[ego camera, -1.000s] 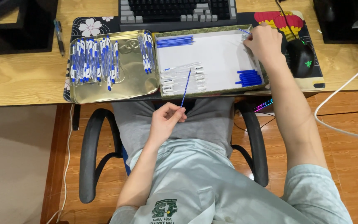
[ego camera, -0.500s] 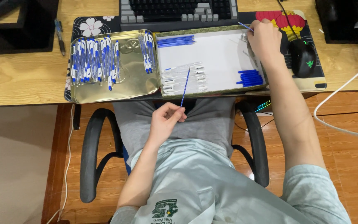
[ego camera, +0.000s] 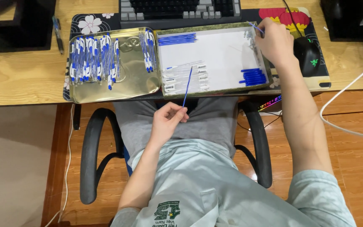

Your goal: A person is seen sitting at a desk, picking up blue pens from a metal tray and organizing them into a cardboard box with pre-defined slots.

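Wooden desk boards run across the far side of my view, pale and grained, with a dark keyboard at the far edge and a black mouse on a printed mat to the right. Two shallow tin trays sit side by side at the near desk edge. I see the left tray, shiny gold metal, lined with rows of blue-and-white pens. I see the right tray lined with white paper, holding thin blue refills at its far left, clear pen barrels near left, and blue caps near right. My left hand is over my lap, fingertips pinched on one thin blue refill that slants up over the near edge of the right tray. My right hand rests at the far right corner of that tray, fingers curled around a slim blue piece. Black chair arms curve on either side of me.
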